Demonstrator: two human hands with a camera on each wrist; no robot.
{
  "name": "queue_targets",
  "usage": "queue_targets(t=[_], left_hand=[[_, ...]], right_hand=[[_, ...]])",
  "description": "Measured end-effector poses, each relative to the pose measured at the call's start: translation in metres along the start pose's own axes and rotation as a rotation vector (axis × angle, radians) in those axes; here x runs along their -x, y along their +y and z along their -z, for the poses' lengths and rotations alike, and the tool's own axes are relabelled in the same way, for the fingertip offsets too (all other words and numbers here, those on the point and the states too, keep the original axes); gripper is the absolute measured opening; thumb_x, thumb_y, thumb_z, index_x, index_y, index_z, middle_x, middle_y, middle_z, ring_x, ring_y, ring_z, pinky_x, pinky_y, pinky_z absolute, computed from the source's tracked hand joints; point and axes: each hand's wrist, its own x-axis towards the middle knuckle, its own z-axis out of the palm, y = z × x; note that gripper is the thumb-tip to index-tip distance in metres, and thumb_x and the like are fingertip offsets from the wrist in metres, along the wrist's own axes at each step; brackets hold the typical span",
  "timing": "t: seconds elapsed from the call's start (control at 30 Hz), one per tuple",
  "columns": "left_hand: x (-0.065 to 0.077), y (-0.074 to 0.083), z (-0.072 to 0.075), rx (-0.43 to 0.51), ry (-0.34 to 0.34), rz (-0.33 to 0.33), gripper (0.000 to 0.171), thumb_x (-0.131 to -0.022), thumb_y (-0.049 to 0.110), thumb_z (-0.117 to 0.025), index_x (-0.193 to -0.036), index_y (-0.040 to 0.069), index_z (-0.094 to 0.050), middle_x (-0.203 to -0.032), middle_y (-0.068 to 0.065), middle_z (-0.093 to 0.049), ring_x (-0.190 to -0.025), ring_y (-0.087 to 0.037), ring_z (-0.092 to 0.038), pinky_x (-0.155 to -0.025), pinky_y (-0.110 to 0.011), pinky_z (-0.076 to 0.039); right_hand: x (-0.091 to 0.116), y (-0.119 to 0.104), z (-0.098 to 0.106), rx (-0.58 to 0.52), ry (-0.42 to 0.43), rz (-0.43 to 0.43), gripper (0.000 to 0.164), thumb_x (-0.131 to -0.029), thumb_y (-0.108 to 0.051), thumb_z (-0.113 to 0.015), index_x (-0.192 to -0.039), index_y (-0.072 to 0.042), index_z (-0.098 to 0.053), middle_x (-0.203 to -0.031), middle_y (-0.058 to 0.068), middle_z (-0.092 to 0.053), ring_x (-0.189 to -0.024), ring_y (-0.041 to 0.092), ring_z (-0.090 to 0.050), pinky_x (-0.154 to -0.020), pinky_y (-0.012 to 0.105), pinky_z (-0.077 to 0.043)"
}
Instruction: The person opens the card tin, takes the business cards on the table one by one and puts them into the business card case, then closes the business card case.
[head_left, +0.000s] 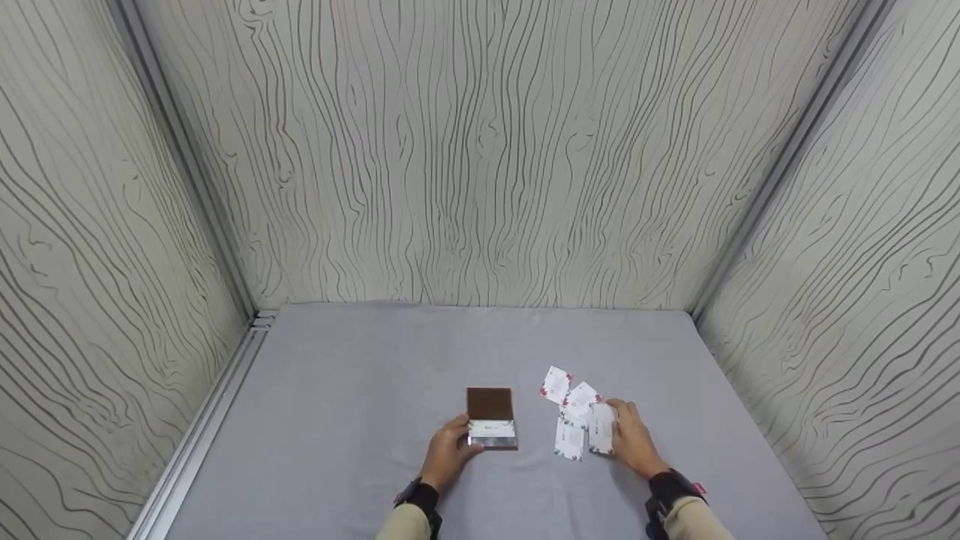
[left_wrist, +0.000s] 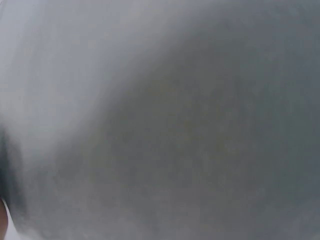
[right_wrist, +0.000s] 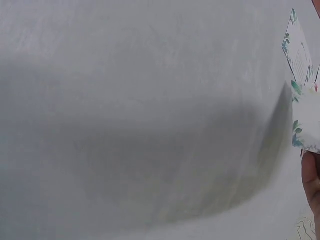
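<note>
A brown card case (head_left: 490,403) lies with its lid up on the table, and a white printed card (head_left: 492,428) sits in its lower half. My left hand (head_left: 448,452) grips the case by its left side, thumb at the front corner. The left wrist view catches only a sliver of a finger (left_wrist: 3,220). With my right hand (head_left: 636,442) I pinch a white card with green leaf corners (head_left: 601,429) along its right edge. Beside and partly under it lie several loose cards, among them a leaf-edged one (head_left: 570,439) and one with red flowers (head_left: 556,385).
A grey cloth covers the table (head_left: 360,375). Patterned panels (head_left: 480,150) enclose it at the back and both sides, with a metal rail (head_left: 202,435) along the left edge. The cards lie to the right of the case, with bare cloth between.
</note>
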Motion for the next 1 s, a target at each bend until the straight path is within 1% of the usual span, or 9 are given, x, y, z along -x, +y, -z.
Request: queue_targets(t=[0.13,0.3,0.33,0.43,0.6,0.67,0.77,0.9,1.0], left_hand=[[0.001,-0.001,0.0,-0.012,0.002,-0.004,0.045,-0.077,0.015,-0.082,-0.112,-0.01,-0.068,-0.127,-0.023,-0.062,-0.121,-0.04,-0.057,-0.103,-0.051,-0.045],[0.001,-0.001,0.0,0.002,-0.013,0.018,0.044,-0.078,0.015,-0.081,-0.113,-0.008,-0.068,-0.128,-0.022,-0.062,-0.122,-0.039,-0.056,-0.105,-0.05,-0.044],[0.0,-0.001,0.0,0.001,-0.016,0.025,0.044,-0.078,0.016,-0.081,-0.113,-0.008,-0.068,-0.128,-0.022,-0.062,-0.123,-0.039,-0.056,-0.105,-0.05,-0.044],[0.0,0.0,0.0,-0.009,-0.017,0.019,0.044,-0.078,0.016,-0.081,-0.113,-0.009,-0.068,-0.127,-0.023,-0.062,-0.121,-0.039,-0.056,-0.104,-0.051,-0.044],[0.0,0.0,-0.001,-0.014,-0.017,0.018,0.045,-0.078,0.015,-0.082,-0.113,-0.01,-0.067,-0.126,-0.023,-0.062,-0.121,-0.039,-0.057,-0.103,-0.05,-0.045],[0.0,0.0,0.0,-0.012,-0.021,0.019,0.045,-0.079,0.015,-0.082,-0.113,-0.01,-0.067,-0.127,-0.023,-0.062,-0.121,-0.039,-0.057,-0.104,-0.05,-0.045],[0.0,0.0,0.0,-0.014,-0.024,0.013,0.045,-0.079,0.015,-0.082,-0.113,-0.01,-0.067,-0.126,-0.023,-0.062,-0.121,-0.039,-0.057,-0.104,-0.05,-0.045],[0.0,-0.001,0.0,-0.014,-0.022,0.011,0.045,-0.078,0.015,-0.082,-0.112,-0.01,-0.067,-0.126,-0.023,-0.062,-0.121,-0.039,-0.057,-0.104,-0.05,-0.045],[0.0,-0.001,0.0,-0.011,-0.024,0.016,0.045,-0.078,0.016,-0.082,-0.112,-0.01,-0.067,-0.126,-0.023,-0.062,-0.121,-0.039,-0.057,-0.104,-0.05,-0.044]], right_hand=[[-0.001,-0.003,-0.003,0.003,0.03,-0.044,0.029,-0.09,0.015,-0.049,-0.119,0.012,-0.049,-0.116,0.029,-0.052,-0.104,0.043,-0.057,-0.087,0.057,-0.05],[-0.003,-0.005,-0.006,-0.006,0.039,-0.085,0.025,-0.092,0.01,-0.05,-0.117,0.01,-0.05,-0.114,0.027,-0.054,-0.101,0.041,-0.058,-0.084,0.055,-0.05],[-0.004,-0.006,-0.007,-0.004,0.043,-0.074,0.026,-0.091,0.011,-0.05,-0.118,0.01,-0.05,-0.114,0.027,-0.054,-0.101,0.041,-0.059,-0.083,0.054,-0.05],[-0.005,-0.008,-0.008,-0.006,0.048,-0.039,0.035,-0.089,0.015,-0.047,-0.123,0.01,-0.053,-0.106,0.023,-0.053,-0.084,0.035,-0.057,-0.07,0.048,-0.051],[-0.007,-0.012,-0.011,-0.03,0.044,-0.014,0.055,-0.079,0.022,-0.044,-0.131,0.007,-0.055,-0.099,0.015,-0.043,-0.071,0.021,-0.045,-0.06,0.034,-0.044],[-0.008,-0.013,-0.012,-0.038,0.042,-0.016,0.057,-0.078,0.022,-0.044,-0.132,0.007,-0.055,-0.1,0.014,-0.042,-0.072,0.021,-0.045,-0.061,0.033,-0.044],[-0.01,-0.016,-0.013,-0.052,0.035,-0.027,0.052,-0.083,0.02,-0.044,-0.131,0.006,-0.056,-0.097,0.013,-0.041,-0.07,0.021,-0.043,-0.059,0.032,-0.042],[-0.012,-0.018,-0.016,-0.044,0.049,-0.019,0.037,-0.09,0.015,-0.047,-0.124,0.008,-0.058,-0.095,0.015,-0.048,-0.071,0.025,-0.049,-0.061,0.039,-0.048],[-0.013,-0.019,-0.019,-0.045,0.055,-0.019,0.031,-0.09,0.012,-0.05,-0.12,0.009,-0.058,-0.101,0.022,-0.056,-0.087,0.038,-0.059,-0.076,0.053,-0.052]])
